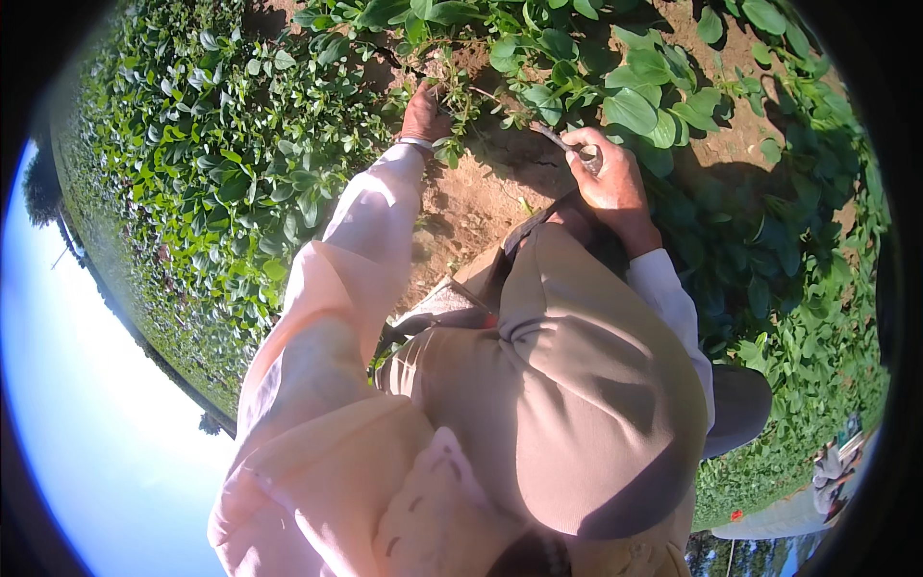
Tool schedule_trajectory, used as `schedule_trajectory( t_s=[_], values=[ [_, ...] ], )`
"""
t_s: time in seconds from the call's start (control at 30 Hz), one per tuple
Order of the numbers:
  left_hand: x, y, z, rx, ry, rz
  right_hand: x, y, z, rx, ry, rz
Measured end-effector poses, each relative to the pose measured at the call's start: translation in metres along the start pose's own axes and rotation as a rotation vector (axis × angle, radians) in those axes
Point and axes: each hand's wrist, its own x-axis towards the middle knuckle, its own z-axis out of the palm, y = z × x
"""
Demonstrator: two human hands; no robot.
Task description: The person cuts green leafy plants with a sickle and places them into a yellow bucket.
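Sunlit crop field (183, 279): leafy plants (633, 110), bare soil (471, 200), open sky (87, 385).

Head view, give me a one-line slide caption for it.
In sunlight, the left grip among leafy green plants, the right grip closed on a thin tool, bare soil between.

Harsh sunlight, hard shadows, edge distortion

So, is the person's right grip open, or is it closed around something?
Closed: the right grip curls around a slim tool, one end of which sticks out beyond it, toward the picture's upper left.
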Motion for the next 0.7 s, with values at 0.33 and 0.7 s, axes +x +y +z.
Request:
schedule_trajectory(
  t_s=[0.33,0.7],
  values=[
    [-0.004,0.095,-0.028,0.236,-0.174,0.066,-0.004,-0.005,-0.007,-0.135,0.270,-0.011],
    [0.146,0.036,0.013,-0.351,-0.044,-0.188,0.020,0.016,-0.012,0.051,0.483,0.011]
  ],
)
